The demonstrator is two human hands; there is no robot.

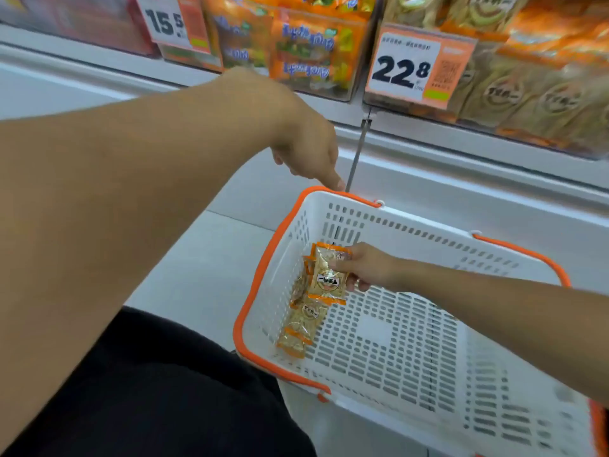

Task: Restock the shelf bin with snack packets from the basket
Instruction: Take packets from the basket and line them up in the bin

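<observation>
Reaching into the white basket (412, 225), the right hand (364, 268) is pinching a snack packet (329, 275) between thumb and curled fingers, holding it upright just above the basket floor near the far left corner. The packet is clear with orange ends and a round label on its face. More packets (304, 319) of the same kind are lying beneath and beside it, against the basket's left wall, overlapping one another; how many is hard to tell.

The left hand (308, 150) is hanging over the basket's far left corner, wrist bent down, fingers loosely curled and holding nothing, one fingertip pointing down right at the orange rim (263, 265); whether it is actually touching cannot be made out.

The basket is sitting tilted in front of the person's dark-clothed lap (158, 390), its slotted floor mostly bare.

Above, the shelf bin (534, 94) of matching tan packets is showing at upper right behind an orange price tag (415, 67) reading 22.8. To its left another bin (296, 51) is holding orange packs, with a second tag (171, 23) reading 15.5.
</observation>
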